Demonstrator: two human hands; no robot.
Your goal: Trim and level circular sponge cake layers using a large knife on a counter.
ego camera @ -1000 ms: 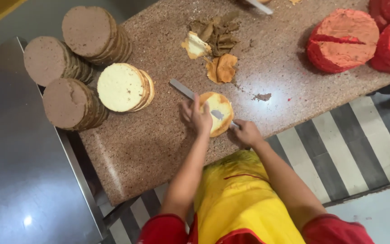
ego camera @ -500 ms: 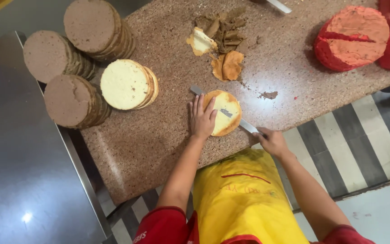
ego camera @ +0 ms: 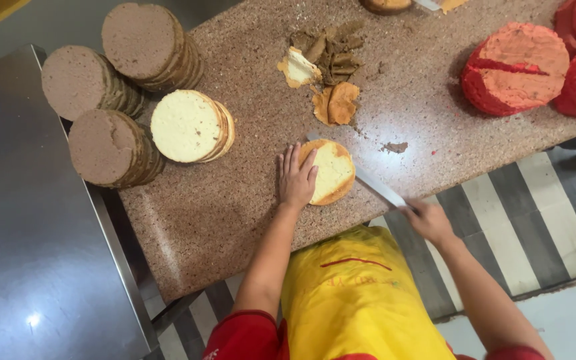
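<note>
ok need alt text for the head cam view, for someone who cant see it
Seen from above, a person's left hand presses a round yellow cake on a speckled counter while the right hand draws a long knife through it. Stacked brown cake layers sit left, red cakes right.

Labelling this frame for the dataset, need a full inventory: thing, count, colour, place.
round cake: 1, pale yellow with brown crust, counter's near edge, under the left hand
knife: 1, long silver blade, passing through that cake, handle in the right hand
brown cake stacks: 3, chocolate brown, far left of the counter
pale cake stack: 1, cream, right of the brown stacks
trimmings: a pile, brown and yellow, beyond the cake being cut
crumb: 1, brown, right of the cake
red cakes: at least 2, red, far right
counter: 1, speckled brown stone
steel surface: 1, grey, left
floor: striped grey and white
apron: 1, yellow
left hand: flat on the cake
right hand: grip on the knife handle
</note>
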